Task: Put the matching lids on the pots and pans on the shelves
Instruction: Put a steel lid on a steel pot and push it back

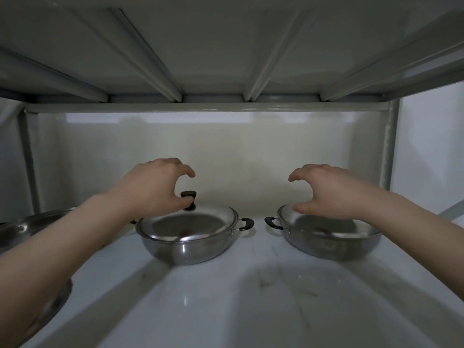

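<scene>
Two steel pots with black side handles stand side by side on a white shelf. The left pot (pixel 190 249) carries a glass lid (pixel 190 223) with a black knob (pixel 188 194). My left hand (pixel 153 187) hovers just left of that knob, fingers curled apart, thumb near the knob's base, holding nothing. The right pot (pixel 329 244) also has a lid (pixel 326 227) resting on it; its knob is hidden behind my right hand (pixel 326 194), which is spread open above it.
A steel pan (pixel 22 227) sits at the far left, and another steel rim (pixel 50 315) shows under my left forearm. The shelf above (pixel 226 59) hangs low overhead. Metal posts (pixel 389 146) frame the sides, with a white wall behind.
</scene>
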